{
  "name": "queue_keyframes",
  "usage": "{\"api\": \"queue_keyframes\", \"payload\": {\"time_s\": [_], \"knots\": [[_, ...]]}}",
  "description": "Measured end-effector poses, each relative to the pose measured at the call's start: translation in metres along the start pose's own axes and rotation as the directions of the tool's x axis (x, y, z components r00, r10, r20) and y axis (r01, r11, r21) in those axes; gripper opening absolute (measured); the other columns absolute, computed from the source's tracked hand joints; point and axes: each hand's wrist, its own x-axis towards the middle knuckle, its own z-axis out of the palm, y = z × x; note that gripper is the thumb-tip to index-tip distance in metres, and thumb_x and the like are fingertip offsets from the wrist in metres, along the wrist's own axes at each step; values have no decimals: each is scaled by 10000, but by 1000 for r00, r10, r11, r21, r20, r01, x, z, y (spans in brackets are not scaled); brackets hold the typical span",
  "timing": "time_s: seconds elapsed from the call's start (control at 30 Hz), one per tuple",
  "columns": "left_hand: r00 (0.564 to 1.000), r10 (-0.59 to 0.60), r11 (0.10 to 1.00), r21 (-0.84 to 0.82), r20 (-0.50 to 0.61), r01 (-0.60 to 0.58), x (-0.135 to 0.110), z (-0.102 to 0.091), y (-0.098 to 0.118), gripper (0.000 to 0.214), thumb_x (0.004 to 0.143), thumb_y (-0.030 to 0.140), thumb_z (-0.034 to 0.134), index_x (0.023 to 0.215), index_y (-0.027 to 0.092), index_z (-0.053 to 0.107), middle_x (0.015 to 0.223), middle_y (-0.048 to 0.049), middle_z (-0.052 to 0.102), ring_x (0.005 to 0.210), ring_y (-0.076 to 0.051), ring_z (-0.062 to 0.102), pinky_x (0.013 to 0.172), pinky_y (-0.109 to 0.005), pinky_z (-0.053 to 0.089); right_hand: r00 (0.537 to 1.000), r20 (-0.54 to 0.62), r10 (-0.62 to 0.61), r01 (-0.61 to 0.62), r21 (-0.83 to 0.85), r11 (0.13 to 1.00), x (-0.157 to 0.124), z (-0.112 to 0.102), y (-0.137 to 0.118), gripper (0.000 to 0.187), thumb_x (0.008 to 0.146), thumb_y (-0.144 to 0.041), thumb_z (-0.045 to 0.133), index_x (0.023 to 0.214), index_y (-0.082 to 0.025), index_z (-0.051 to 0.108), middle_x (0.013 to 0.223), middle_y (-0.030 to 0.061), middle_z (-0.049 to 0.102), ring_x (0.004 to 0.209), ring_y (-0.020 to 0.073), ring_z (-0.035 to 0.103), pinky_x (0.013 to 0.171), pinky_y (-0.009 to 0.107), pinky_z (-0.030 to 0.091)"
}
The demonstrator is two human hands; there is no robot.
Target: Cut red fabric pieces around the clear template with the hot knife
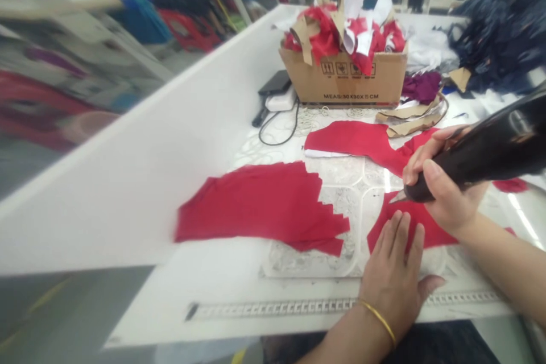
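Observation:
My right hand (447,193) grips a black handheld electric cutter (482,153), and its pointed metal tip (398,196) rests on a red fabric piece (409,222). My left hand (392,273), wearing a thin gold bangle, lies flat with fingers apart, pressing the near part of that same fabric. A larger red fabric piece (260,205) with a jagged, stepped edge lies to the left of my hands. Another red piece (354,139) lies beyond them, partly under the cutter's side of the view.
A cardboard box (341,82) stuffed with red cloth and tan pattern scraps stands at the far end of the white table (128,182). Beside it sit a black device and cable (275,91). Dark fabric heaps up at the right; a metal-edged strip (273,310) runs along the near edge.

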Motion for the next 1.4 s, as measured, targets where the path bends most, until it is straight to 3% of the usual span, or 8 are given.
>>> {"api": "queue_keyframes", "payload": {"time_s": [0.23, 0.47, 0.67, 0.87, 1.23, 1.4], "knots": [[999, -34, 997, 65, 9, 34, 1, 3, 2, 715, 1009, 615, 435, 1388, 12, 492, 1419, -295, 530, 1387, -407, 468, 1031, -534, 543, 995, -71, -65, 58, -102, 993, 17, -21, 17, 228, 859, -222, 686, 1040, -223, 547, 646, -58, 627, 485, 136, 588, 493, 289, 506], [1000, -14, 996, 83, -1, 14, 3, -1, 0, 649, 1040, 561, 383, 1360, 13, 520, 1385, -280, 560, 1331, -401, 523, 983, -514, 572, 995, -67, -75, 68, -93, 993, 15, -19, 18, 234, 862, -224, 677, 1056, -221, 546, 640, -65, 616, 477, 123, 571, 496, 278, 503], [1000, -10, 996, 87, -5, 10, 3, 0, 0, 640, 1033, 556, 417, 1352, 14, 530, 1387, -274, 559, 1341, -402, 510, 990, -513, 569, 987, -157, -40, 17, -145, 989, 13, -21, 23, 217, 806, -260, 719, 936, -221, 551, 655, -49, 600, 507, 137, 588, 498, 294, 519], [999, -28, 997, 74, 15, 27, 2, 2, 0, 668, 1034, 583, 392, 1399, 34, 503, 1442, -264, 521, 1393, -394, 462, 1026, -525, 541, 989, -128, -68, 45, -174, 984, 19, -32, 13, 242, 840, -255, 702, 1022, -227, 544, 632, -56, 614, 487, 134, 581, 503, 287, 521], [1000, 15, 994, 109, 9, -16, 6, -4, -2, 656, 1050, 567, 344, 1359, 24, 543, 1391, -249, 566, 1320, -381, 534, 977, -483, 575, 986, -138, -97, 65, -218, 974, 16, -46, 14, 168, 851, -266, 698, 965, -221, 584, 653, -44, 626, 507, 145, 607, 495, 292, 518], [999, 27, 993, 111, -23, -24, 8, -7, -3, 644, 1067, 541, 290, 1333, 21, 560, 1367, -228, 590, 1302, -356, 551, 970, -454, 581, 979, -144, -147, 109, -246, 963, 20, -64, 10, 182, 874, -240, 682, 1019, -211, 576, 664, -42, 640, 531, 140, 610, 552, 299, 527]]}}
